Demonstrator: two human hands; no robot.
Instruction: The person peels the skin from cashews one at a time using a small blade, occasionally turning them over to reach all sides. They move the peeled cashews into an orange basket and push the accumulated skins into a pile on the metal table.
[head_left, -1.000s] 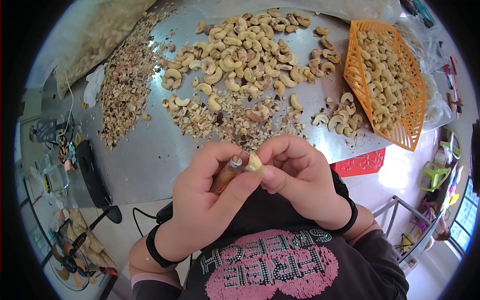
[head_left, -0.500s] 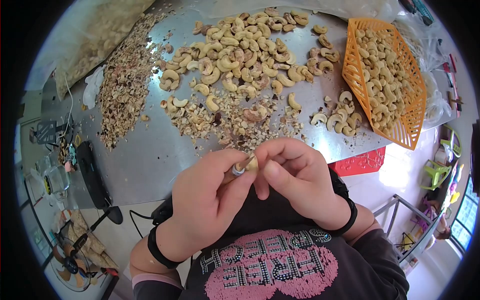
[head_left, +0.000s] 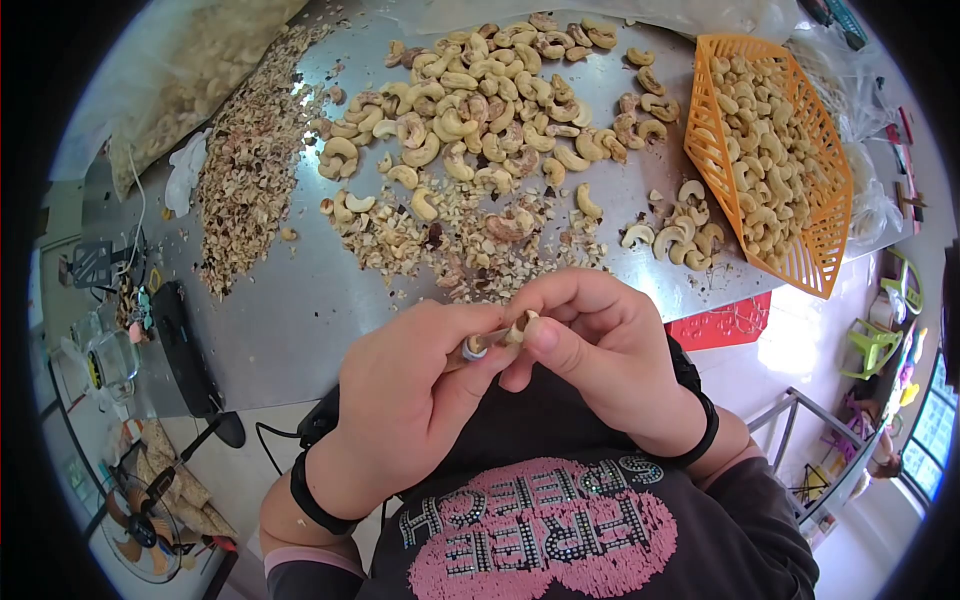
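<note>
My left hand is curled nearly closed around a slim tool with a silvery metal collar, and my right hand pinches a small pale cashew nut with a brown patch between thumb and forefinger. The nut sits between my hands, near the front edge of the shiny metal table, its long axis slanting up to the right. The tool's collared end points toward it; I can't tell its tip clearly. The nut looks cream-coloured, brown near its upper end.

There are two hands, one basket (orange).
</note>
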